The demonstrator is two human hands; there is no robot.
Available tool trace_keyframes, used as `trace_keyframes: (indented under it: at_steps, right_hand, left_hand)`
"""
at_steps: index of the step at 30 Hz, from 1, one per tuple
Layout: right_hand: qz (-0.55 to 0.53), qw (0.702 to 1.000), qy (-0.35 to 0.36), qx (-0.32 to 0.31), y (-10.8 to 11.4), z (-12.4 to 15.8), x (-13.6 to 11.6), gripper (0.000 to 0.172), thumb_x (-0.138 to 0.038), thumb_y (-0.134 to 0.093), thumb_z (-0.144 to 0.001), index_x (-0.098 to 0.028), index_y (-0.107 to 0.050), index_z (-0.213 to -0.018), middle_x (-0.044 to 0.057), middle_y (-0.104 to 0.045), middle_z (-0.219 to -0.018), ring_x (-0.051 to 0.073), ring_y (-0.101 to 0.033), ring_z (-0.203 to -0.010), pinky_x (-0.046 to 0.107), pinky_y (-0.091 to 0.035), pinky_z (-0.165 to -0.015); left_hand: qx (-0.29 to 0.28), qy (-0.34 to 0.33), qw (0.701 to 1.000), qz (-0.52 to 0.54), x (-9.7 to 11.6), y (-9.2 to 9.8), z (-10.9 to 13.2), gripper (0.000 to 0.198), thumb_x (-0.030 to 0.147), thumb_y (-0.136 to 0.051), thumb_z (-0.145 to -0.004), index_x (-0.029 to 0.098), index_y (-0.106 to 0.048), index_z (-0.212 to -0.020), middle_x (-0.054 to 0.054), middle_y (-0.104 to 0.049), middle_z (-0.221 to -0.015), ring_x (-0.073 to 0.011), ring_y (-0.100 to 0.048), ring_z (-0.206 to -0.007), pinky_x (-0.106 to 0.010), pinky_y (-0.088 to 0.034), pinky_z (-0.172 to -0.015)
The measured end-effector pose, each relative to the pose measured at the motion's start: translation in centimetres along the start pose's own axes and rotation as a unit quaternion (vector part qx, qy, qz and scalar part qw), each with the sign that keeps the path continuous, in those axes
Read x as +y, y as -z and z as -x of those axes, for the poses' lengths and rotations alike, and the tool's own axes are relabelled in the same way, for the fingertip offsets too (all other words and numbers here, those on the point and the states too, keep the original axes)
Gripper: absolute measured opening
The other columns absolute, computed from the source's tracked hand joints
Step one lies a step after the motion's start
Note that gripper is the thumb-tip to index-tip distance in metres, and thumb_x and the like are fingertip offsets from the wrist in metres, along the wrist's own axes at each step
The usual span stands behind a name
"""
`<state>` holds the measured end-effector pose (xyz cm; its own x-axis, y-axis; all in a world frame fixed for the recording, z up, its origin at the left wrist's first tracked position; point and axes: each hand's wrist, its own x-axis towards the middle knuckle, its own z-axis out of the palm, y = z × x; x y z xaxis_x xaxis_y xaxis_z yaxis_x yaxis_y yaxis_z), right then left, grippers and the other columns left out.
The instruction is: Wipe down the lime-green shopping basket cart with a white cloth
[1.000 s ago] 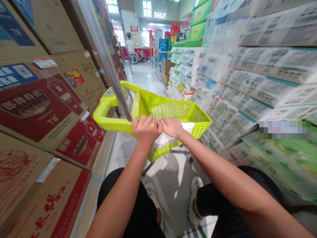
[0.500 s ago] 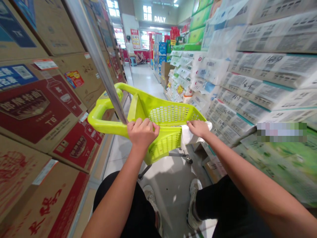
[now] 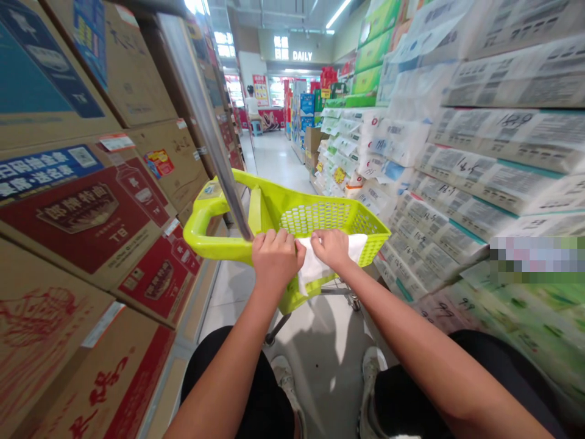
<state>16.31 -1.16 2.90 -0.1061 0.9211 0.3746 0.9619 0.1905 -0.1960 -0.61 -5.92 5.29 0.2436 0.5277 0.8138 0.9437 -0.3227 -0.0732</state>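
A lime-green shopping cart [image 3: 292, 204] with a perforated basket stands sideways in front of me. My left hand [image 3: 276, 259] is closed over the cart's near rim, just right of the metal pole. Against the same rim, my right hand [image 3: 333, 249] presses a white cloth [image 3: 356, 249] that drapes down the basket's outer side. Its fingers are curled round the cloth, close to my left hand. The cart's handle [image 3: 214, 247] curves out to the left. A shiny metal pole [image 3: 210, 122] slants down to the rim by my left hand.
Stacked cartons [image 3: 82, 207] line the left side of the aisle. On the right rise piles of wrapped paper packs [image 3: 484, 161]. Tiled floor [image 3: 278, 155] runs ahead to a seated person [image 3: 251, 107] on a blue stool. My shoes are on the floor below the cart.
My right hand has slid left along the rim with the white cloth, from the basket's right end to beside my left hand. The left hand keeps its hold; the view has shifted slightly.
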Motion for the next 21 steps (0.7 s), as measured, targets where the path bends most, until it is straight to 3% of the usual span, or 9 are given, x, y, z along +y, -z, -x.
trace_keyframes:
  at_steps: [2, 3, 5, 7, 10, 13, 16, 18, 21]
  right_hand:
    - [-0.004, 1.0, 0.021, -0.005, -0.2, -0.9, 1.6, 0.05, -0.043, -0.035, -0.102, -0.023, -0.079, -0.09, 0.009, -0.079, -0.089, 0.024, -0.07, -0.088, 0.031, -0.035, -0.074]
    - [-0.009, 0.999, 0.034, -0.01, -0.3, -1.4, 2.4, 0.051, -0.043, -0.034, -0.102, -0.022, -0.078, -0.09, 0.009, -0.078, -0.09, 0.024, -0.07, -0.089, 0.032, -0.037, -0.075]
    - [-0.02, 0.998, 0.058, -0.023, -0.3, -2.6, 3.9, 0.054, -0.044, -0.03, -0.104, -0.02, -0.077, -0.093, 0.011, -0.078, -0.094, 0.025, -0.069, -0.094, 0.032, -0.04, -0.082]
    - [-0.026, 0.997, 0.072, -0.03, -0.2, -3.7, 5.3, 0.058, -0.042, -0.025, -0.105, -0.018, -0.077, -0.099, 0.014, -0.077, -0.103, 0.027, -0.068, -0.103, 0.034, -0.041, -0.093]
    - [-0.064, 0.995, 0.073, -0.019, -0.4, -4.5, 6.9, 0.064, -0.044, -0.017, -0.107, -0.014, -0.068, -0.132, 0.018, -0.069, -0.134, 0.028, -0.06, -0.129, 0.041, -0.039, -0.111]
    - [-0.17, 0.984, 0.062, -0.007, -1.4, -3.6, 7.4, 0.08, -0.063, -0.02, -0.105, -0.013, -0.031, -0.167, 0.019, -0.033, -0.171, 0.028, -0.028, -0.159, 0.05, -0.026, -0.127]
    - [-0.258, 0.965, 0.042, -0.013, -3.0, -2.0, 6.8, 0.096, -0.078, -0.026, -0.099, -0.017, -0.012, -0.172, 0.014, -0.009, -0.179, 0.025, -0.005, -0.166, 0.051, -0.015, -0.132]
    - [-0.301, 0.953, 0.023, 0.014, -3.8, -1.6, 6.1, 0.096, -0.08, -0.03, -0.098, -0.017, -0.023, -0.17, 0.016, -0.017, -0.177, 0.025, -0.012, -0.165, 0.049, -0.018, -0.131]
    - [-0.345, 0.936, -0.012, 0.066, -4.0, -2.2, 5.5, 0.084, -0.072, -0.035, -0.097, -0.013, -0.045, -0.156, 0.022, -0.046, -0.163, 0.028, -0.05, -0.147, 0.046, -0.04, -0.12]
  left_hand:
    - [-0.022, -0.008, 0.999, 0.042, 0.9, 1.1, 0.2, 0.012, 0.023, -0.06, -0.089, 0.02, -0.071, -0.09, -0.011, -0.074, -0.088, -0.0294, -0.066, -0.084, -0.046, -0.038, -0.079]
    - [-0.011, -0.019, 0.997, 0.072, 1.3, 1.8, 0.4, 0.02, 0.022, -0.06, -0.088, 0.019, -0.072, -0.103, -0.011, -0.076, -0.099, -0.0291, -0.069, -0.092, -0.045, -0.04, -0.081]
    - [0.067, -0.065, 0.988, 0.122, 1.6, 3.5, 1.0, 0.037, 0.02, -0.058, -0.087, 0.023, -0.069, -0.122, -0.008, -0.077, -0.114, -0.0273, -0.072, -0.108, -0.043, -0.044, -0.09]
    - [0.182, -0.097, 0.968, 0.145, 0.8, 5.1, 1.6, 0.043, 0.021, -0.055, -0.086, 0.029, -0.067, -0.126, -0.005, -0.077, -0.109, -0.0284, -0.071, -0.115, -0.045, -0.045, -0.095]
    - [0.29, 0.007, 0.949, 0.126, -1.9, 6.5, 2.0, 0.046, 0.027, -0.052, -0.089, 0.036, -0.064, -0.133, -0.006, -0.074, -0.117, -0.033, -0.068, -0.121, -0.054, -0.043, -0.103]
    - [0.288, 0.081, 0.939, 0.172, -5.1, 5.4, 1.8, 0.046, 0.037, -0.044, -0.099, 0.033, -0.064, -0.14, -0.01, -0.057, -0.15, -0.0369, -0.055, -0.139, -0.058, -0.04, -0.112]
    - [0.201, 0.111, 0.953, 0.195, -6.9, 3.0, 1.5, 0.063, 0.058, -0.026, -0.105, 0.025, -0.058, -0.148, -0.014, -0.055, -0.153, -0.0355, -0.051, -0.143, -0.056, -0.038, -0.117]
    - [0.18, 0.115, 0.958, 0.19, -7.0, 1.7, 1.5, 0.075, 0.068, -0.017, -0.103, 0.024, -0.064, -0.14, -0.014, -0.061, -0.145, -0.0349, -0.049, -0.145, -0.055, -0.037, -0.119]
    - [0.183, 0.107, 0.955, 0.206, -6.5, 1.2, 1.6, 0.075, 0.069, -0.017, -0.101, 0.025, -0.072, -0.127, -0.013, -0.065, -0.137, -0.0345, -0.05, -0.144, -0.055, -0.038, -0.119]
